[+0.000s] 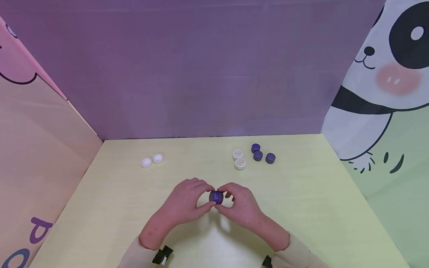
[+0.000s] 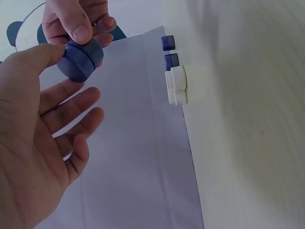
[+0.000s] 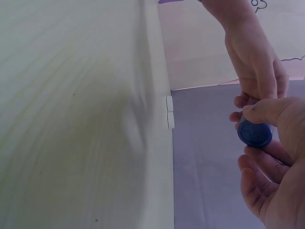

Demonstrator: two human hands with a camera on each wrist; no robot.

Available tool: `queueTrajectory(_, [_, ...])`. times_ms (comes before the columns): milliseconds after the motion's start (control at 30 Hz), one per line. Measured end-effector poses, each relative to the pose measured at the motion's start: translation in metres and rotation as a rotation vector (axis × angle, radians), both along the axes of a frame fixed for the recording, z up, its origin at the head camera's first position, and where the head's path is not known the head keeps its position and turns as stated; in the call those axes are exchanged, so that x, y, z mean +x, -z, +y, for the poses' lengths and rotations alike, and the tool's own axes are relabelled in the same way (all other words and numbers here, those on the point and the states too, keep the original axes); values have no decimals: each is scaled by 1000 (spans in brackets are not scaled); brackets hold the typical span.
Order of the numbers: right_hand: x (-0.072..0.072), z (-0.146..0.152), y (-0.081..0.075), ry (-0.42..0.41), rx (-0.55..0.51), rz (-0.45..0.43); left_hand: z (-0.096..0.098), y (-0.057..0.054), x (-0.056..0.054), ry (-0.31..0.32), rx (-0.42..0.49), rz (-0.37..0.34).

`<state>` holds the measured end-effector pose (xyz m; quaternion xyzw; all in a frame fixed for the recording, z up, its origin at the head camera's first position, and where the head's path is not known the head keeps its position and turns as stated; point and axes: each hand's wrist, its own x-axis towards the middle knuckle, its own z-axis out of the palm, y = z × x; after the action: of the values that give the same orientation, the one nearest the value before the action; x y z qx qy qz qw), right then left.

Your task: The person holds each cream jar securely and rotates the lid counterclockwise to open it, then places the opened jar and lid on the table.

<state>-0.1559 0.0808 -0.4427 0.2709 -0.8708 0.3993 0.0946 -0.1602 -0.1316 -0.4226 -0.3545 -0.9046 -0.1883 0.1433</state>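
A small round purple screw-lid jar [image 1: 216, 197] is held on its side above the front middle of the table. My left hand [image 1: 185, 201] pinches its left end between thumb and index finger, the other fingers spread loosely in the left wrist view. From the opposite side, my right hand [image 1: 242, 205] grips the right end with thumb and fingertips. A seam rings the jar [image 2: 80, 61] in the left wrist view, between a wider and a narrower part. One flat round end of the jar [image 3: 255, 134] faces the right wrist camera.
Two white round lids [image 1: 158, 159] lie at the back left of the pale table [image 1: 100, 223]. Back right of centre stand two small white pots [image 1: 240, 164], close together. Beside them are three purple round pieces [image 1: 270, 158]. A purple backdrop [image 1: 207, 74] rises behind the table.
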Motion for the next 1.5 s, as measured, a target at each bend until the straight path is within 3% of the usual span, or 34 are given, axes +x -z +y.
queueTrajectory(233, [-1, 0, 2, 14, 8, 7, -1, 0, 1, -66, -53, -5])
queueTrajectory(400, [0, 2, 5, 16, -5, 1, -1, 1, 5, -10, -26, -46])
queueTrajectory(733, [1, 1, 9, -13, -12, -22, -1, 2, 5, 40, -8, -20])
queueTrajectory(1167, [0, 1, 8, -19, -2, -8, -3, 4, 3, -62, -65, -60])
queueTrajectory(1300, [0, 1, 8, -16, 3, 1, -2, 4, 3, -94, -66, -108])
queueTrajectory(1400, [0, 1, 8, -14, 2, -5, -3, 2, 4, -75, -21, -158])
queueTrajectory(1500, [-1, 2, 9, -14, -4, -17, -3, 0, 3, 1, 42, -183])
